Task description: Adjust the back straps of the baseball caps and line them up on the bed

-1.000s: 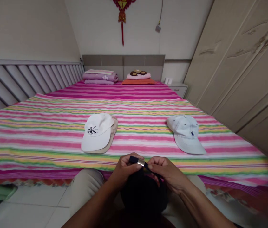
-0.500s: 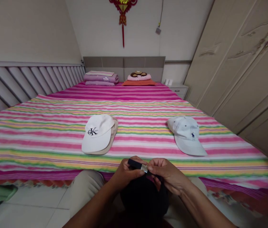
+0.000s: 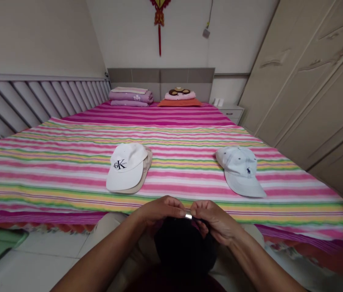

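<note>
A black cap (image 3: 185, 247) is held low over my lap, its back strap with a small silver buckle (image 3: 188, 216) at the top. My left hand (image 3: 167, 209) pinches the strap just left of the buckle. On the buckle's other side, my right hand (image 3: 212, 217) has fingers and thumb closed on the strap. The strap's loose end is hidden by my fingers. On the bed ahead lie a white cap (image 3: 127, 166) with black letters, resting over a beige cap (image 3: 145, 172), and a pale blue cap (image 3: 241, 170) further right.
Striped cloth covers the bed (image 3: 183, 158). Folded purple bedding (image 3: 131, 97) and a pink item (image 3: 180, 95) on an orange one (image 3: 177, 103) lie by the headboard. A green stool (image 3: 5, 243) stands at lower left, a wardrobe (image 3: 299, 81) at right.
My left hand has shifted over the strap, and the dark strap end that stuck out beside the buckle no longer shows. The view has tilted slightly down. The caps on the bed stay put.
</note>
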A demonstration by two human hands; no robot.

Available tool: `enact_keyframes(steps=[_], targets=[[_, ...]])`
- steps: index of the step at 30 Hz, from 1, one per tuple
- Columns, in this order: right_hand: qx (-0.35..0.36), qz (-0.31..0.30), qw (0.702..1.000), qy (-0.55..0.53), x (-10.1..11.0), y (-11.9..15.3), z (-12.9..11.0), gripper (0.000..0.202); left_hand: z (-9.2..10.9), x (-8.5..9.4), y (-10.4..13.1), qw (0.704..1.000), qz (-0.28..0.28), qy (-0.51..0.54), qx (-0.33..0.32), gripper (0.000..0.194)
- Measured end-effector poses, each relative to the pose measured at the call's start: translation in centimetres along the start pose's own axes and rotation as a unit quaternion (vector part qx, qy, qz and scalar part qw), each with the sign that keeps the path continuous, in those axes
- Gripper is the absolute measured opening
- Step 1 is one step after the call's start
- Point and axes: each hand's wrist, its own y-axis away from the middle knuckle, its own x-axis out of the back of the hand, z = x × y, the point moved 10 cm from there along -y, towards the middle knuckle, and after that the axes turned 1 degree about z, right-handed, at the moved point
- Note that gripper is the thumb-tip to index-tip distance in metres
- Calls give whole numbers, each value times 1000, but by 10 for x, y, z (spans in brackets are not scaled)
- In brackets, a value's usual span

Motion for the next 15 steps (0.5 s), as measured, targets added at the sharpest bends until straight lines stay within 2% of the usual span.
enact_keyframes(steps=[2, 8, 10, 13, 15], targets=[[-1, -2, 1000, 4, 0, 0, -1, 25, -12, -4, -2, 997, -19, 42, 54, 17], [26, -37, 999, 27, 9, 0, 0, 34, -3, 8, -3, 995, 7, 100, 7, 14], [20, -80, 996, 34, 5, 2, 6, 38, 2, 13, -1, 994, 16, 112, -12, 14], [2, -174, 984, 26, -11, 10, 14, 39, 5, 18, 1, 993, 22, 117, -23, 13], [7, -184, 983, 24, -14, 13, 14, 38, 4, 19, 1, 992, 19, 120, -19, 12]])
